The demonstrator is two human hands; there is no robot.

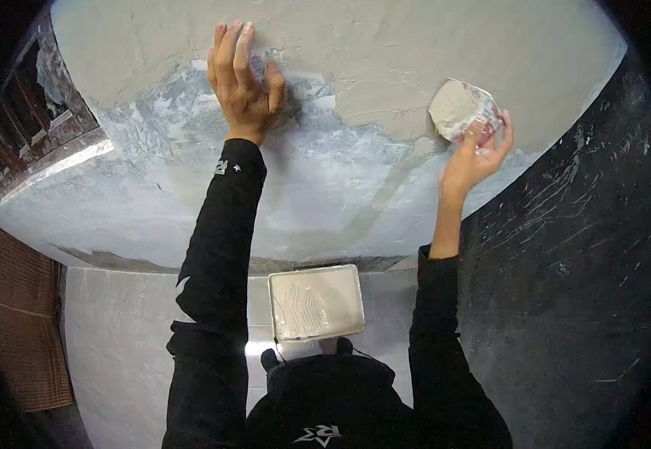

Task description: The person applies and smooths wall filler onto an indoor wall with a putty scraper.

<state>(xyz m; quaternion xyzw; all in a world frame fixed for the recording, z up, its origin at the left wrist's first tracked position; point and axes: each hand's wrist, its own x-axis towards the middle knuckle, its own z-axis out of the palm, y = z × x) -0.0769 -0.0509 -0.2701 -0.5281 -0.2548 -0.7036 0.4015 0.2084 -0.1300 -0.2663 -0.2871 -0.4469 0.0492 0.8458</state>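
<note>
My left hand [247, 90] is raised to the wall [288, 194], its fingers apart and holding nothing; the fingertips lie at or very near the surface. Grey-beige putty coats the upper wall, and its ragged lower edge passes by this hand. Farther right, my right hand [475, 153] grips a flat, rounded piece loaded with putty [454, 111] at its lower right edge. White and reddish patches show through the coating, but its exact kind is hidden. The piece is up against the wall near the putty's lower edge. White smears mark the right fingers.
On the tiled floor [131, 329] by my feet lies a rectangular tray [361, 303] of cream putty with ridged marks. A dark, scratched and spattered wall [564, 299] stands at right. To the left are a wooden barred window [37, 112] and a brown woven panel [22, 329].
</note>
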